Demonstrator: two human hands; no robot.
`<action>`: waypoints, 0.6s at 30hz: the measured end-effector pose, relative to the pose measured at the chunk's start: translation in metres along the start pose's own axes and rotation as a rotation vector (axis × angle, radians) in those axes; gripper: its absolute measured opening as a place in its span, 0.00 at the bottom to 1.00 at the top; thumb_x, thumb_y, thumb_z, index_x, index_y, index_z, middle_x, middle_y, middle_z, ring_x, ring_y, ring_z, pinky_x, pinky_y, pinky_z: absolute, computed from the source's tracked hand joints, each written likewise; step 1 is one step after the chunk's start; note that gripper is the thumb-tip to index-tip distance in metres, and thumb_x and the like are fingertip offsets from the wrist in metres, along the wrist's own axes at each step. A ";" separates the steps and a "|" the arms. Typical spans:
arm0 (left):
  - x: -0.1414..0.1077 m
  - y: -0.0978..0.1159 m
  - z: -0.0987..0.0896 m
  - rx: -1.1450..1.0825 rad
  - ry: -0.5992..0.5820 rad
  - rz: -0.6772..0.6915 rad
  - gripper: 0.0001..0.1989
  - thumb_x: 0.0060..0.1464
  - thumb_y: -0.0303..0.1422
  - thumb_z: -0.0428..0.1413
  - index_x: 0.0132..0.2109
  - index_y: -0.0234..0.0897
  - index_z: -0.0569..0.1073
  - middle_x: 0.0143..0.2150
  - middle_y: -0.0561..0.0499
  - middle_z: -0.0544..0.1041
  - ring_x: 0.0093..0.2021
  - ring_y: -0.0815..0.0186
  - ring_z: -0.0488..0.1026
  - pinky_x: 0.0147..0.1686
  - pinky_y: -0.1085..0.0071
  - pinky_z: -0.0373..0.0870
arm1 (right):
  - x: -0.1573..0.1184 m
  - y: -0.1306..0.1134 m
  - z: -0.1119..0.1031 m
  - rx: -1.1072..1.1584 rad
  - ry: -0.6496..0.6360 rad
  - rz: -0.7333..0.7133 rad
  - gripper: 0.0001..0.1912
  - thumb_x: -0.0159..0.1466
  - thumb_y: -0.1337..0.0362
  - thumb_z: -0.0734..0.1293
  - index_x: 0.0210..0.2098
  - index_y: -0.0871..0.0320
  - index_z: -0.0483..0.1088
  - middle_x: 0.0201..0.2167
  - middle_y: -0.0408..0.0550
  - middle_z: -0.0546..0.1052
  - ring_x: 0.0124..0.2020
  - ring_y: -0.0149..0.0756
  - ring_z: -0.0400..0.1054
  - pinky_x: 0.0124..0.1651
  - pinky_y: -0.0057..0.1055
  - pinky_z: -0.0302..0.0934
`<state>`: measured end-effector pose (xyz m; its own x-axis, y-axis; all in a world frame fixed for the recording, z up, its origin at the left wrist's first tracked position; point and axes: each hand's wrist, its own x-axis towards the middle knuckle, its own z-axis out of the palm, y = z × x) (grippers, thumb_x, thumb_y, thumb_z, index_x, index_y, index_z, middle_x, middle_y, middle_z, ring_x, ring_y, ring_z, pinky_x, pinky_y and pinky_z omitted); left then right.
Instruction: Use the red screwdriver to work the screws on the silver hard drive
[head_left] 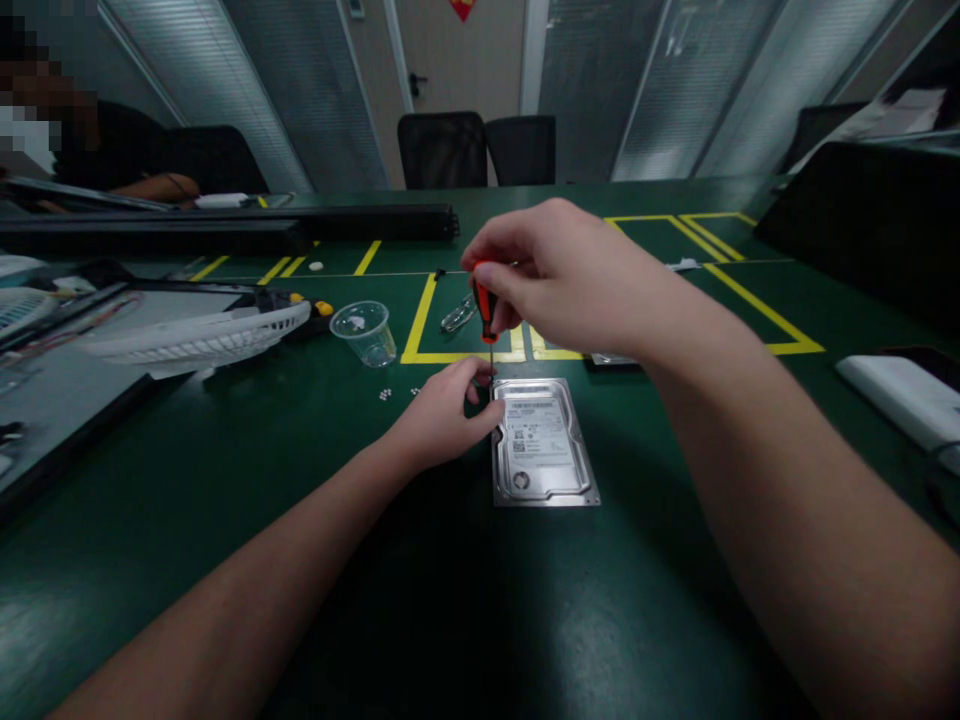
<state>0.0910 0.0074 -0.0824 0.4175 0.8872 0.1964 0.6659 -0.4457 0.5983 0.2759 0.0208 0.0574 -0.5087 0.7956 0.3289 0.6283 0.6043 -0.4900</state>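
On the green table lies a silver hard drive (541, 440), flat, with its label side up. My right hand (547, 265) is closed around the red and black handle of a screwdriver (487, 312), held upright from above. Its thin shaft comes down at the drive's far left corner; whether the tip sits in a screw is too small to tell. My left hand (454, 410) grips that same corner, thumb on the drive's left edge and fingers curled near the screwdriver tip. Small screws (385, 394) lie in a little group left of my left hand.
A clear plastic cup (365, 335) stands behind the screws. Eyeglasses (459, 314) lie beyond the drive. At left are a white fan grille (202, 338) and long black bars (360, 221); at right, a white box-like object (904, 395). Another person's arm (161, 187) rests at the far left.
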 end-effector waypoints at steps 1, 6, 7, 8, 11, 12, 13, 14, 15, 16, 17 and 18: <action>0.000 -0.001 0.000 -0.002 0.001 0.001 0.17 0.61 0.37 0.59 0.55 0.36 0.72 0.45 0.45 0.79 0.40 0.61 0.75 0.45 0.61 0.72 | 0.000 0.000 0.000 0.004 0.000 0.005 0.11 0.74 0.61 0.63 0.44 0.54 0.78 0.37 0.49 0.83 0.37 0.40 0.78 0.39 0.33 0.65; 0.001 -0.001 0.001 -0.007 0.002 0.004 0.17 0.61 0.37 0.59 0.55 0.36 0.72 0.46 0.45 0.79 0.41 0.60 0.75 0.44 0.61 0.72 | 0.001 0.001 -0.001 -0.074 0.059 0.007 0.08 0.72 0.59 0.67 0.39 0.54 0.75 0.40 0.51 0.83 0.40 0.42 0.79 0.39 0.34 0.63; 0.001 -0.001 0.000 -0.006 0.002 0.004 0.17 0.61 0.37 0.59 0.55 0.36 0.72 0.46 0.45 0.79 0.41 0.60 0.75 0.44 0.61 0.72 | 0.000 0.000 -0.001 -0.100 0.078 -0.003 0.08 0.71 0.58 0.67 0.38 0.54 0.75 0.39 0.51 0.83 0.40 0.43 0.78 0.39 0.34 0.62; 0.001 0.000 0.000 -0.005 0.003 0.002 0.17 0.61 0.38 0.59 0.55 0.36 0.72 0.45 0.45 0.79 0.41 0.60 0.75 0.44 0.61 0.72 | 0.000 0.000 -0.001 -0.121 0.093 -0.010 0.08 0.70 0.57 0.68 0.37 0.54 0.74 0.39 0.50 0.83 0.40 0.43 0.78 0.38 0.34 0.62; 0.001 0.002 -0.001 -0.005 -0.003 -0.015 0.18 0.61 0.38 0.59 0.55 0.35 0.72 0.45 0.45 0.79 0.40 0.60 0.75 0.44 0.61 0.72 | -0.001 -0.001 -0.002 -0.149 0.105 -0.012 0.08 0.68 0.57 0.68 0.35 0.53 0.72 0.38 0.50 0.83 0.38 0.44 0.77 0.36 0.36 0.60; 0.001 0.002 -0.001 -0.007 -0.005 -0.018 0.18 0.61 0.38 0.59 0.55 0.35 0.72 0.46 0.44 0.79 0.40 0.60 0.75 0.44 0.61 0.72 | -0.001 -0.001 -0.002 -0.143 0.099 -0.015 0.07 0.68 0.58 0.68 0.35 0.52 0.71 0.38 0.50 0.83 0.38 0.44 0.77 0.36 0.36 0.60; 0.001 0.003 -0.001 -0.009 -0.005 -0.017 0.18 0.61 0.38 0.59 0.55 0.35 0.72 0.46 0.44 0.79 0.41 0.60 0.75 0.44 0.61 0.72 | -0.002 -0.001 -0.002 -0.131 0.092 -0.023 0.06 0.67 0.59 0.68 0.35 0.52 0.70 0.39 0.49 0.83 0.37 0.44 0.76 0.36 0.36 0.61; 0.001 0.003 -0.001 -0.011 -0.006 -0.015 0.17 0.61 0.38 0.59 0.55 0.35 0.72 0.47 0.44 0.79 0.41 0.60 0.75 0.45 0.60 0.72 | -0.002 -0.002 -0.002 -0.117 0.086 -0.037 0.04 0.67 0.60 0.68 0.35 0.52 0.70 0.39 0.49 0.82 0.38 0.43 0.76 0.36 0.36 0.61; 0.001 0.003 -0.002 -0.013 -0.007 -0.013 0.17 0.61 0.38 0.59 0.55 0.36 0.72 0.47 0.44 0.79 0.41 0.60 0.75 0.45 0.60 0.72 | -0.002 -0.002 -0.002 -0.103 0.084 -0.052 0.03 0.66 0.62 0.67 0.35 0.51 0.69 0.40 0.49 0.82 0.38 0.43 0.76 0.36 0.36 0.61; 0.001 0.003 -0.002 -0.013 -0.005 -0.011 0.17 0.61 0.38 0.59 0.55 0.36 0.72 0.47 0.44 0.79 0.41 0.60 0.75 0.45 0.60 0.72 | -0.003 -0.003 -0.002 -0.092 0.083 -0.062 0.02 0.65 0.64 0.67 0.35 0.51 0.69 0.40 0.48 0.82 0.38 0.42 0.76 0.37 0.36 0.62; 0.001 0.003 -0.002 -0.013 -0.005 -0.009 0.17 0.61 0.38 0.59 0.55 0.36 0.72 0.47 0.44 0.79 0.41 0.60 0.75 0.45 0.60 0.72 | -0.003 -0.004 -0.002 -0.084 0.081 -0.068 0.02 0.65 0.65 0.66 0.35 0.51 0.69 0.41 0.48 0.82 0.38 0.42 0.75 0.38 0.35 0.62; 0.001 0.003 -0.002 -0.012 -0.004 -0.008 0.17 0.61 0.38 0.59 0.55 0.36 0.72 0.47 0.44 0.79 0.41 0.60 0.75 0.45 0.60 0.72 | -0.003 -0.005 -0.002 -0.082 0.081 -0.069 0.03 0.65 0.66 0.66 0.35 0.51 0.69 0.41 0.47 0.82 0.39 0.41 0.75 0.38 0.35 0.62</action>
<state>0.0923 0.0071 -0.0788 0.4145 0.8903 0.1883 0.6615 -0.4369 0.6095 0.2756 0.0156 0.0599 -0.5057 0.7506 0.4252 0.6411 0.6568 -0.3970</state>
